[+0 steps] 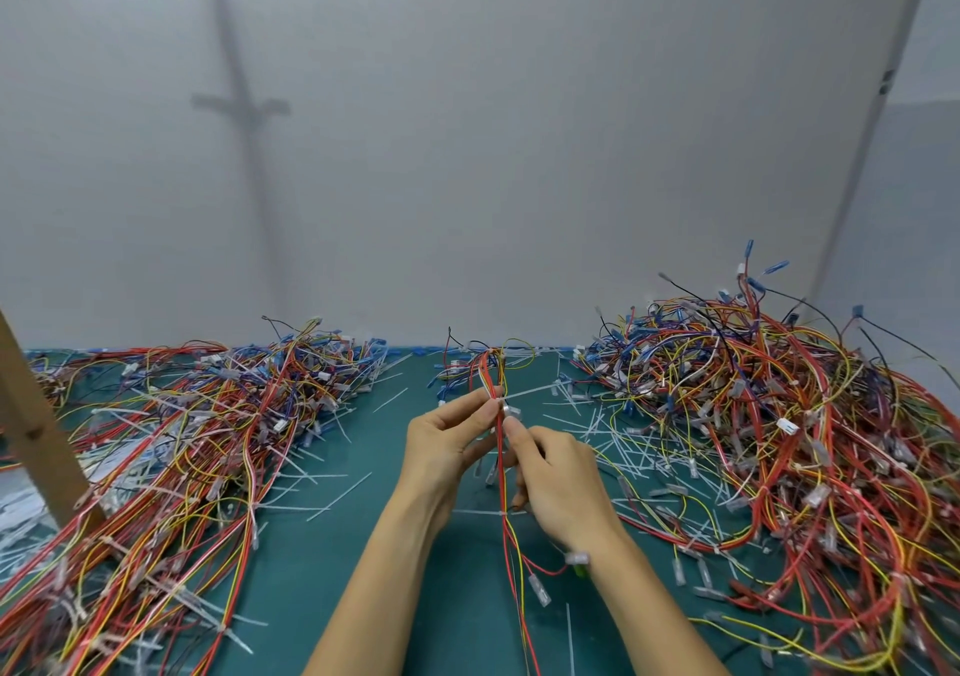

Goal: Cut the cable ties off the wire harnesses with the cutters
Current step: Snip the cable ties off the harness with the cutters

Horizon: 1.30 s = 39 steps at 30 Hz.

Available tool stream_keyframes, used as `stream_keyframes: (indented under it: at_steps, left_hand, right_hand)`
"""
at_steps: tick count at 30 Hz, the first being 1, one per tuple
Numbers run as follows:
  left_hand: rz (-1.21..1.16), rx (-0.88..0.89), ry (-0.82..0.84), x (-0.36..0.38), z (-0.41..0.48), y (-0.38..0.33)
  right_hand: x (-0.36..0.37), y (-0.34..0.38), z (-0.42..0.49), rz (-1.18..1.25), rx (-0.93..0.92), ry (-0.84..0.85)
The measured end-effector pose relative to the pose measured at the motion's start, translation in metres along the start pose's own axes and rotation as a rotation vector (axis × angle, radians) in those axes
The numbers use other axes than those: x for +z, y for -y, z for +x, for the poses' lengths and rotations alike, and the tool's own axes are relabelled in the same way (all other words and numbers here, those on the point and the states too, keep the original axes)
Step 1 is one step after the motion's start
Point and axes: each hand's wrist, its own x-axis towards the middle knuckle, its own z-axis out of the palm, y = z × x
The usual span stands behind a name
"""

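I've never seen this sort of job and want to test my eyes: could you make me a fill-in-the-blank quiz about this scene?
The left hand and right hand pinch one thin bundle of ____ and yellow wires. The taller heap of tangled coloured wires lies on the person's ____ side. Loose ____ plastic cable ties litter the teal mat. Missing words: red; right; white.

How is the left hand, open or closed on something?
Closed. The left hand pinches the wire harness between thumb and fingers, over the green mat.
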Motion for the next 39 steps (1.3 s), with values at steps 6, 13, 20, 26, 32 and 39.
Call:
stream_keyframes:
  at_steps: [6,13,20,26,32,39]
  left_hand:
    - [0.025,-0.009,0.01,-0.0008,0.001,0.0012]
    - [0.03,-0.008,0.006,-0.001,-0.0003,0.0002]
    - [0.07,0.009,0.005,-0.0004,-0.0005,-0.0014]
    - [0.126,0.023,0.006,-0.0026,0.0011,-0.0002]
    - [0.117,0.037,0.024,-0.0039,0.0006,-0.0008]
    - [0.081,0.047,0.025,-0.0041,-0.0005,-0.0003]
  right_hand:
    - [-0.0002,-0.002,0.0002,0.033,0.002,0.007]
    - [0.0001,-0.003,0.0007,0.041,-0.011,0.003]
    - [-0.0004,-0.0027,0.0014,0.056,0.001,0.015]
    - [-0.001,-0.0039,0.0029,0.057,0.013,0.024]
    - [0.0,-0.0052,0.0028,0.107,0.018,0.028]
    - [-0.0004,-0.0044,0.002,0.123,0.01,0.026]
